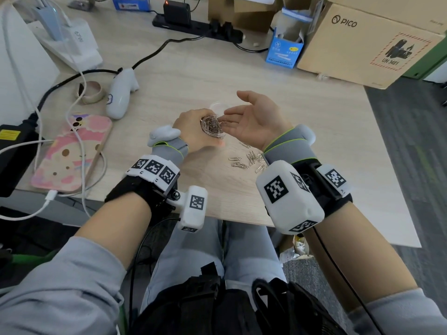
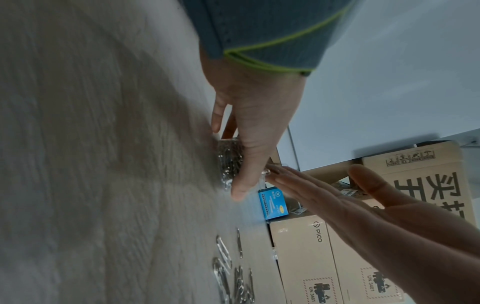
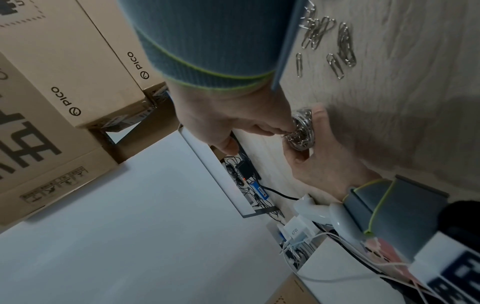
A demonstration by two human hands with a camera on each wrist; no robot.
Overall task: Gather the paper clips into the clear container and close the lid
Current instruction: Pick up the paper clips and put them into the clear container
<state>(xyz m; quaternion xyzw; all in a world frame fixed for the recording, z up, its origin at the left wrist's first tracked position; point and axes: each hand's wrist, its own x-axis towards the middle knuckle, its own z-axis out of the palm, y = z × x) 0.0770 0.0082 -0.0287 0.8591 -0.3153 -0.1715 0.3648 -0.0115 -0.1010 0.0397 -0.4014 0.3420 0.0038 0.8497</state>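
Note:
A small round clear container (image 1: 214, 128), heaped with silver paper clips, stands on the wooden desk (image 1: 193, 76). My left hand (image 1: 193, 131) grips it from the left side, thumb and fingers curled round its wall (image 2: 230, 162). My right hand (image 1: 256, 119) is held palm up with straight fingers, and its fingertips (image 3: 283, 129) reach over the container's (image 3: 301, 131) mouth onto the clips. A clear round lid (image 1: 219, 106) lies on the desk just behind the container. Several loose paper clips (image 1: 246, 160) lie scattered near the desk's front edge, under my right wrist.
A phone in a pink case (image 1: 72, 153) with a white cable lies at the left, beside a white controller (image 1: 121, 93) and a tape roll (image 1: 90, 93). A PICO cardboard box (image 1: 362, 44), a blue box (image 1: 283, 52) and a power strip (image 1: 193, 25) stand at the back.

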